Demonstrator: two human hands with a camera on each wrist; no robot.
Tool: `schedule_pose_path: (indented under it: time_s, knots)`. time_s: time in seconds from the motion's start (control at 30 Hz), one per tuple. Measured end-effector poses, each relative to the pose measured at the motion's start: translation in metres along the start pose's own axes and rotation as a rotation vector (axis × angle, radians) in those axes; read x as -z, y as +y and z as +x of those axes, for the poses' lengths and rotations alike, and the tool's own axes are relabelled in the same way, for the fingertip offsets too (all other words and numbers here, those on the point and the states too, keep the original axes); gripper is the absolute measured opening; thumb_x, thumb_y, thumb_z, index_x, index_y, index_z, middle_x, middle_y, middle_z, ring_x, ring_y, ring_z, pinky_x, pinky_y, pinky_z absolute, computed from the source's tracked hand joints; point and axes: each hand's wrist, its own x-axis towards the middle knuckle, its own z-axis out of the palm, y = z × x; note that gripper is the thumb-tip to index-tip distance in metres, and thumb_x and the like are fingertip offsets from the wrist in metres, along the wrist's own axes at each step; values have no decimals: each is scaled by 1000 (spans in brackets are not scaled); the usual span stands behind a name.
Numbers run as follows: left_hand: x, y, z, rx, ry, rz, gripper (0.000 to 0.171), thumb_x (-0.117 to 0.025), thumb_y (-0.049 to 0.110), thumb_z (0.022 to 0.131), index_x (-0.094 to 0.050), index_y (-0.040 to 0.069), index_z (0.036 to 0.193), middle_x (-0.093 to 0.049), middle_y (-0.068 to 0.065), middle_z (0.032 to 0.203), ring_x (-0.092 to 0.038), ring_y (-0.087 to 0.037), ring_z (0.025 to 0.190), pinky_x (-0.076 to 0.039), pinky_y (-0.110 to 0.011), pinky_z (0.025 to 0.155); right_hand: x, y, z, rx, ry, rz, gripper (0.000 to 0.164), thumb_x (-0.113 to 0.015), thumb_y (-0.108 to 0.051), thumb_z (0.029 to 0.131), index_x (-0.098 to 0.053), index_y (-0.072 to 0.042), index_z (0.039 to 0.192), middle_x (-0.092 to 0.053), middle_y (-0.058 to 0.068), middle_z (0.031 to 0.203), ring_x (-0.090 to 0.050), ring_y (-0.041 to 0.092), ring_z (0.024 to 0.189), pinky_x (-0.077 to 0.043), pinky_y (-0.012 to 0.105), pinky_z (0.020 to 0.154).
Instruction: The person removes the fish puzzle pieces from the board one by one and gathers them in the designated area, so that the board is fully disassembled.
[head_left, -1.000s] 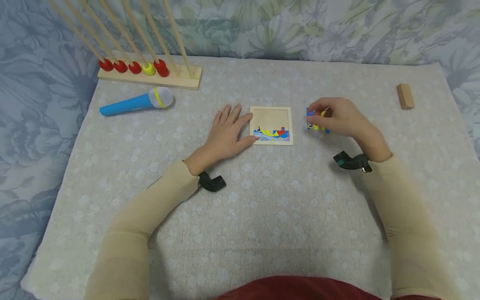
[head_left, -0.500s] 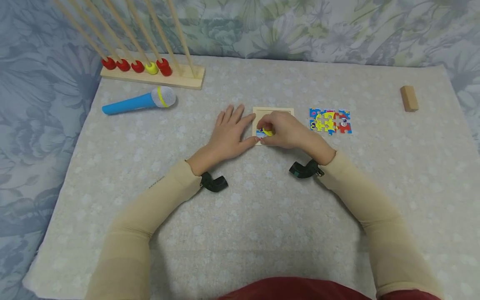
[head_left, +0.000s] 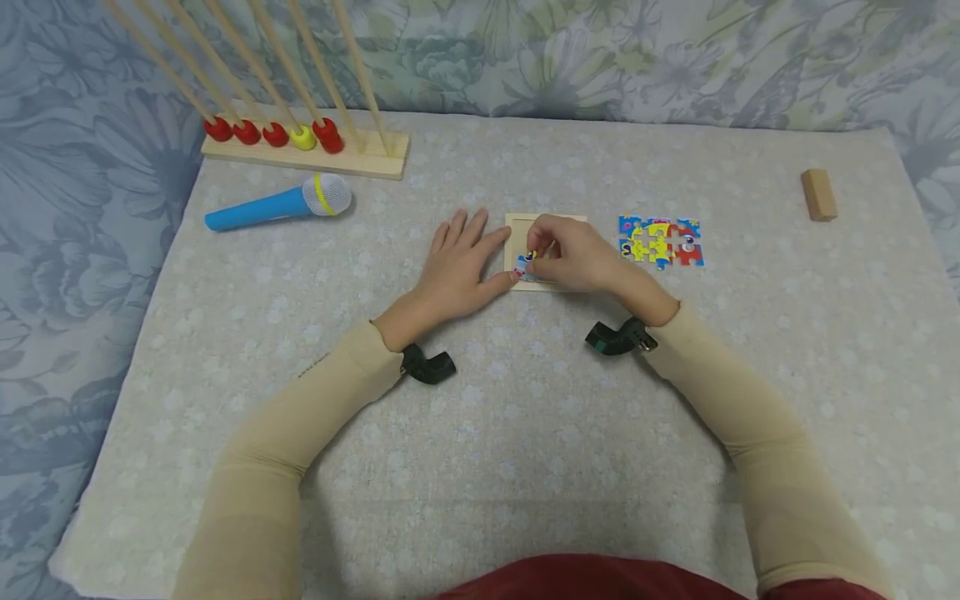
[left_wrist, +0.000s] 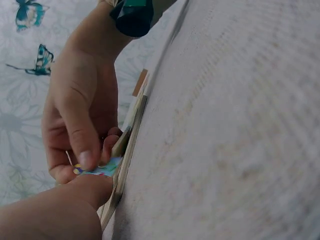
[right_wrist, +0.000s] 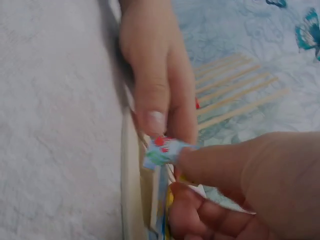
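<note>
A small square wooden puzzle tray [head_left: 517,219] lies mid-table. My right hand [head_left: 577,252] is over it and pinches a jigsaw piece [head_left: 522,266] between thumb and fingers at the lower left corner. In the right wrist view that jigsaw piece [right_wrist: 162,153], light blue with a red figure, stands tilted up from the tray. My left hand [head_left: 456,271] lies flat on the cloth with fingers spread, thumb and index finger at the tray's left edge. The right hand hides much of the tray's inside.
Several joined puzzle pieces [head_left: 660,242], yellow, red and blue, lie right of the tray. A toy microphone [head_left: 277,204] and a wooden peg stand with beads [head_left: 375,162] are at the back left. A wooden block [head_left: 818,196] sits far right.
My right hand has come left from the loose pieces to the tray, and a piece at its lower left corner is now pinched and tilted. The left hand has stayed in place.
</note>
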Motion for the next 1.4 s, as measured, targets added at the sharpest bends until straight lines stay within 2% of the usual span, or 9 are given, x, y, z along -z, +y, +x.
schedule_pose_path:
  time_s: [0.2,0.33,0.43,0.53,0.63,0.8,1.07,1.27,1.4]
  knots:
    - [0,0,-1,-3,5,12,71,-56,53,99,-39,17,158,-20,-21,170,-5,-45,159,-5,-63,126,6,4,-2,29,-31,75,11,-70,-8,93,-59,-7,95,-67,8,93,-46,14,63,-39,28,64]
    - [1,1,-1,-4,4,6,71,-56,52,99,-39,17,158,-19,-21,170,-5,-45,159,-5,-63,126,10,7,-4,100,-114,160,11,-66,-4,95,-56,-5,92,-63,3,80,-42,8,59,-37,23,60]
    - [0,1,-1,-2,2,1,71,-57,51,98,-39,17,158,-19,-21,170,-5,-45,159,-4,-63,126,13,10,-4,136,-182,271,11,-63,0,96,-53,-2,92,-58,0,71,-40,5,56,-34,21,54]
    - [0,0,0,1,-1,1,71,-57,51,98,-39,17,158,-18,-20,170,-4,-44,159,-3,-63,126,16,14,-4,118,-195,356,11,-61,1,97,-50,-1,95,-56,0,67,-39,6,53,-33,20,51]
    - [0,1,0,4,-6,4,71,-56,51,98,-38,18,158,-18,-20,170,-4,-44,159,-3,-62,126,20,16,-5,64,-140,379,11,-62,-1,97,-50,-2,99,-58,2,66,-42,8,54,-35,21,53]
    - [0,2,1,7,-14,4,71,-56,50,99,-38,18,159,-16,-19,171,-3,-43,159,-3,-62,127,35,23,-15,-33,-13,288,14,-61,-4,97,-54,-1,108,-62,6,72,-48,12,61,-39,23,57]
    - [0,1,0,15,-17,10,72,-58,50,98,-38,18,159,-16,-19,171,-2,-43,160,-3,-62,127,60,47,-56,-142,152,97,21,-62,-9,96,-64,-3,116,-63,1,73,-47,10,58,-38,24,53]
    - [0,1,0,14,-13,15,72,-57,50,98,-38,17,159,-16,-19,171,-3,-43,160,-3,-62,126,58,62,-75,-158,198,3,20,-66,-11,96,-69,-4,114,-71,8,82,-54,5,65,-41,23,61]
    - [0,1,0,10,-10,7,72,-58,49,97,-39,16,158,-16,-20,171,-3,-43,159,-3,-62,126,54,65,-81,-161,198,-30,18,-68,-10,95,-71,-3,111,-72,11,84,-56,4,66,-41,22,64]
